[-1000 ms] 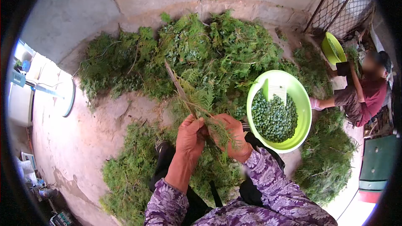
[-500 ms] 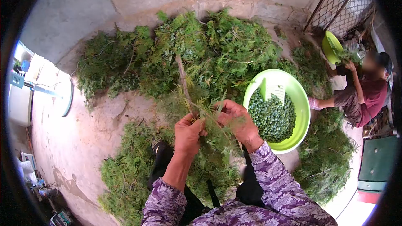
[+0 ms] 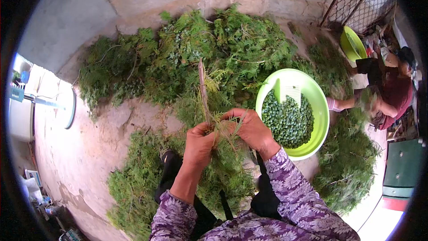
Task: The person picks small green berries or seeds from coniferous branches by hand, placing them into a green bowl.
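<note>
My left hand is closed around the lower part of a leafy conifer branch, whose bare brown stem points away from me. Close by on the right, my right hand has its fingers bent in a pinch on the branch's green sprigs. The fingertips of both hands are partly covered by foliage. A lime-green basin with a ridged panel stands just right of my right hand. Many small round green cones fill its lower part.
A large heap of cut branches lies along the wall ahead. More greenery is on the floor at left and around my feet, with another pile at right. A co-worker sits at right near a second green basin.
My right hand has moved slightly left, nearer my left hand. The branch's stem has swung a little to the right. The co-worker's hand has moved away from the second basin, with greenery near it.
</note>
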A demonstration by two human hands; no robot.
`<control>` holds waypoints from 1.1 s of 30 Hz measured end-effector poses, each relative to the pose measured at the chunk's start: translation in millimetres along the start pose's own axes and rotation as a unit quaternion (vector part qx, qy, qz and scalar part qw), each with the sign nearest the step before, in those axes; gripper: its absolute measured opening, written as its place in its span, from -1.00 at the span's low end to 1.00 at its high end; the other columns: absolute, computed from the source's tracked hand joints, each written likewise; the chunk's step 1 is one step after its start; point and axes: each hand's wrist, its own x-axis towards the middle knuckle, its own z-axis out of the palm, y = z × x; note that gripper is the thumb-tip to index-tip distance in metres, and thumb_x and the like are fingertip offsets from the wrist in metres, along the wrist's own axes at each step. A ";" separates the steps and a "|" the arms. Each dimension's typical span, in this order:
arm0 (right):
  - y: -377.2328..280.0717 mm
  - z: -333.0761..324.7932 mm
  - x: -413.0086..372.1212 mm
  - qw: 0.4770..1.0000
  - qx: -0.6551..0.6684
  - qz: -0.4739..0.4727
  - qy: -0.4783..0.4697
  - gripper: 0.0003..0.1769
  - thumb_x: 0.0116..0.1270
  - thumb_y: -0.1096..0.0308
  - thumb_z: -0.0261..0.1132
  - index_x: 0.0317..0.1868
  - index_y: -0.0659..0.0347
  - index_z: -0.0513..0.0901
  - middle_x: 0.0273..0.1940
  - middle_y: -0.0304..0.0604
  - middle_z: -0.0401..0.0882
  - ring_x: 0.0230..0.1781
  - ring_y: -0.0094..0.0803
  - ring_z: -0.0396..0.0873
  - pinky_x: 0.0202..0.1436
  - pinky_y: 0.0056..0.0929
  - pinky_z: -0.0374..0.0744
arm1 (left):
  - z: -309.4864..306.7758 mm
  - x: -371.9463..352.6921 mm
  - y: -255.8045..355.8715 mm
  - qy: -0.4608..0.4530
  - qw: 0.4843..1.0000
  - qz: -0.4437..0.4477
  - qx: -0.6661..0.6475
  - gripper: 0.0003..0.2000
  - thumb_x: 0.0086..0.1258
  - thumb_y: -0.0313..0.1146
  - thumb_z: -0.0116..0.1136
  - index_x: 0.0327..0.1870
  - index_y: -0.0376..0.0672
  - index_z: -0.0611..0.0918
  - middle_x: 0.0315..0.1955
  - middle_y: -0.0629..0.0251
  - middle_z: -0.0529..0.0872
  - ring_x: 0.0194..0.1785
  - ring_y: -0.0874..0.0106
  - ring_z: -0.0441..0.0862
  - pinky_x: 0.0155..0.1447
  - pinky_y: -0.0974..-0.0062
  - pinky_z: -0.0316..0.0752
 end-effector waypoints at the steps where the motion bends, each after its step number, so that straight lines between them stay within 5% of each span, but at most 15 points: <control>1: 1.3 0.1 -0.1 0.999 0.047 0.011 -0.001 -0.76 0.14 0.35 0.23 -0.21 0.29 0.54 -0.37 -0.22 0.54 -0.36 -0.60 0.47 -0.30 -0.64 0.47 | 2.5 -2.9 4.3 0.002 1.000 -0.016 -0.007 -0.89 0.09 -0.50 0.22 -0.34 -0.24 0.60 -0.53 0.40 0.62 -0.64 0.69 0.38 -0.58 0.72 0.24; 6: 0.9 -7.6 -2.3 0.979 0.184 0.075 -0.036 -0.79 0.12 0.34 0.25 -0.31 0.33 0.53 -0.40 -0.18 0.54 -0.51 -0.57 0.46 -0.45 -0.64 0.44 | 6.1 -13.9 16.7 -0.051 0.993 -0.037 -0.102 -0.93 0.17 -0.42 0.15 -0.39 -0.22 0.57 -0.64 0.48 0.50 -0.65 0.67 0.30 -0.58 0.67 0.17; 11: 1.0 -21.0 -5.0 0.886 0.454 0.049 -0.084 -0.72 0.14 0.35 0.20 -0.18 0.33 0.43 -0.34 -0.15 0.54 -0.50 -0.55 0.50 -0.50 -0.63 0.46 | -6.3 -10.8 14.8 -0.155 0.970 -0.036 -0.184 -0.87 0.17 -0.38 0.15 -0.51 -0.17 0.48 -0.70 0.42 0.42 -0.67 0.56 0.28 -0.58 0.58 0.18; 14: -9.3 -15.9 -5.8 0.931 0.351 0.062 -0.076 -0.64 0.16 0.37 0.18 -0.05 0.34 0.39 -0.26 -0.14 0.52 -0.46 -0.53 0.50 -0.48 -0.63 0.47 | -6.2 -11.3 11.5 -0.133 0.963 -0.057 -0.229 -0.85 0.14 -0.35 0.19 -0.49 -0.16 0.47 -0.68 0.39 0.42 -0.68 0.55 0.26 -0.60 0.56 0.16; 16: -10.5 -8.2 -4.0 0.962 0.251 0.060 -0.090 -0.57 0.17 0.29 0.21 0.01 0.32 0.39 -0.30 -0.21 0.52 -0.46 -0.57 0.49 -0.49 -0.66 0.45 | -3.3 -12.1 15.0 -0.156 0.979 -0.031 -0.131 -0.85 0.13 -0.36 0.19 -0.49 -0.17 0.47 -0.66 0.38 0.44 -0.68 0.55 0.27 -0.60 0.57 0.16; 20: -2.6 -2.8 0.0 0.981 0.175 0.010 -0.084 -0.63 0.16 0.16 0.27 -0.15 0.28 0.51 -0.44 -0.32 0.52 -0.50 -0.66 0.44 -0.52 -0.69 0.41 | 3.9 -12.5 13.7 -0.101 0.987 -0.045 -0.116 -0.85 0.13 -0.35 0.18 -0.48 -0.19 0.48 -0.64 0.37 0.44 -0.68 0.55 0.26 -0.60 0.57 0.16; 24: -1.6 -3.9 1.4 0.977 0.197 0.013 -0.084 -0.70 0.16 0.20 0.26 -0.27 0.29 0.52 -0.46 -0.31 0.52 -0.54 -0.66 0.43 -0.53 -0.69 0.40 | -7.4 -6.1 8.0 -0.161 0.972 -0.070 -0.157 -0.83 0.15 -0.34 0.17 -0.52 -0.17 0.46 -0.67 0.39 0.41 -0.68 0.56 0.23 -0.59 0.55 0.13; 26: 0.5 -6.9 1.9 0.911 0.388 0.098 -0.101 -0.79 0.16 0.30 0.23 -0.33 0.29 0.48 -0.46 -0.26 0.51 -0.56 -0.63 0.42 -0.54 -0.69 0.39 | -8.1 -6.6 10.0 -0.199 0.962 -0.081 -0.168 -0.83 0.16 -0.33 0.16 -0.53 -0.15 0.45 -0.68 0.40 0.39 -0.67 0.56 0.22 -0.58 0.55 0.12; 29: -3.4 -15.1 1.4 0.851 0.517 0.066 -0.068 -0.85 0.09 0.49 0.17 -0.30 0.30 0.42 -0.37 -0.14 0.49 -0.59 -0.62 0.38 -0.63 -0.69 0.28 | -3.5 -9.8 14.8 -0.158 0.956 -0.064 -0.241 -0.82 0.19 -0.35 0.13 -0.55 -0.13 0.42 -0.69 0.41 0.37 -0.65 0.58 0.21 -0.57 0.54 0.10; 31: -7.5 -15.3 -0.6 0.859 0.505 0.043 -0.079 -0.77 0.06 0.52 0.16 -0.22 0.33 0.40 -0.32 -0.09 0.49 -0.55 -0.59 0.41 -0.61 -0.68 0.30 | -4.3 -6.5 15.4 -0.075 0.976 -0.033 -0.199 -0.86 0.22 -0.34 0.11 -0.48 -0.16 0.45 -0.65 0.39 0.42 -0.62 0.57 0.27 -0.55 0.53 0.16; 33: -12.1 -11.0 -3.3 0.940 0.334 0.046 -0.061 -0.73 0.05 0.50 0.17 -0.18 0.28 0.44 -0.33 -0.20 0.51 -0.51 -0.59 0.45 -0.52 -0.65 0.44 | -9.3 2.0 6.6 -0.007 0.982 -0.038 -0.184 -0.87 0.23 -0.34 0.10 -0.43 -0.17 0.47 -0.62 0.38 0.45 -0.61 0.56 0.30 -0.54 0.54 0.19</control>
